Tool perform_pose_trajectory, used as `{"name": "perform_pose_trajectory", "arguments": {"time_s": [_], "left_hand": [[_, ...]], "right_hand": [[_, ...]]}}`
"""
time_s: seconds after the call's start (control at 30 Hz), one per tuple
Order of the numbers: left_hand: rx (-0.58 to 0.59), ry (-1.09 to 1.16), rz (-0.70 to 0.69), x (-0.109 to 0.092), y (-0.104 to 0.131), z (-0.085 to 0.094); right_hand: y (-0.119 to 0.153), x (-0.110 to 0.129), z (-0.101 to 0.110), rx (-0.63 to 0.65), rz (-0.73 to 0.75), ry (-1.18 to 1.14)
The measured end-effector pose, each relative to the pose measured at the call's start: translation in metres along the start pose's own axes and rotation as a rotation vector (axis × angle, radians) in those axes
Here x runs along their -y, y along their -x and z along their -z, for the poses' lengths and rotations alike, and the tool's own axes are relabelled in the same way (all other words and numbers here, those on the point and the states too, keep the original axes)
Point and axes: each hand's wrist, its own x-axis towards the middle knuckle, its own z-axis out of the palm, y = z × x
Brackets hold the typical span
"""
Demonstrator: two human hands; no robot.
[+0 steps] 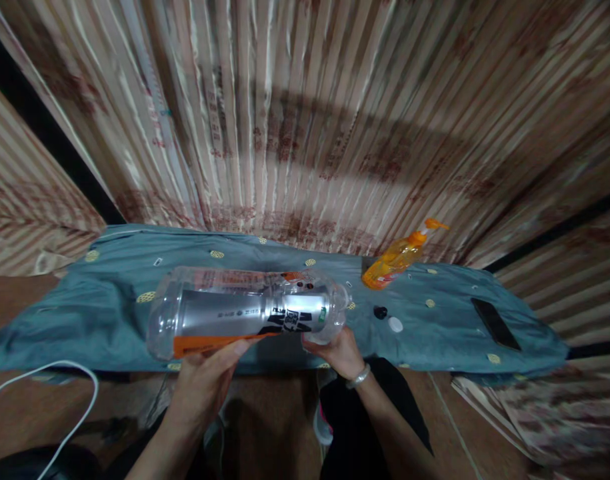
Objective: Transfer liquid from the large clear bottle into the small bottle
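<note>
Your left forearm point(167, 430) is running off the bottom edge; your left hand point(207, 373) is gripping a clear bottle point(225, 313), sideways over green cloth point(109, 293), hiding its fingertips. Your right hand point(341, 352) is gripping the neck end. Rightward, an indistinct dark piece point(380, 312), white disc point(395, 325), orange pump bottle point(395, 262) and phone point(495, 324) are resting.

Facing you, pleated beige curtains point(305, 133) with reddish prints hang beyond the far edge of a table point(99, 310) draped in teal. A dark pole point(49, 132) meets its far left corner; below the near edge you see brown tiled floor point(447, 440), dimly lit.
</note>
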Motion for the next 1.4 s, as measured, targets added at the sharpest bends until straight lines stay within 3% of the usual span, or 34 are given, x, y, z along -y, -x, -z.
{"name": "perform_pose_trajectory", "arguments": {"time_s": [0.4,0.57,0.73,1.13,1.4], "left_hand": [[-0.020,0.002,-0.023,-0.0021,0.0001,-0.0016],[0.040,-0.033,-0.011,0.0030,-0.0052,0.0042],[-0.011,-0.030,0.002,0.0039,-0.0049,0.0052],[-0.002,-0.009,0.064,-0.0008,-0.0010,0.0008],[-0.014,-0.049,0.064,0.0048,-0.0032,0.0068]], "right_hand": [[0.0003,-0.0018,-0.0015,-0.016,-0.015,-0.021],[-0.0008,-0.0018,-0.0013,-0.023,-0.005,-0.032],[-0.0009,-0.0006,-0.0010,-0.011,0.002,-0.008],[-0.0004,-0.0023,-0.0033,-0.007,0.000,-0.048],[-0.0003,-0.0005,-0.0036,-0.005,-0.018,-0.058]]}}
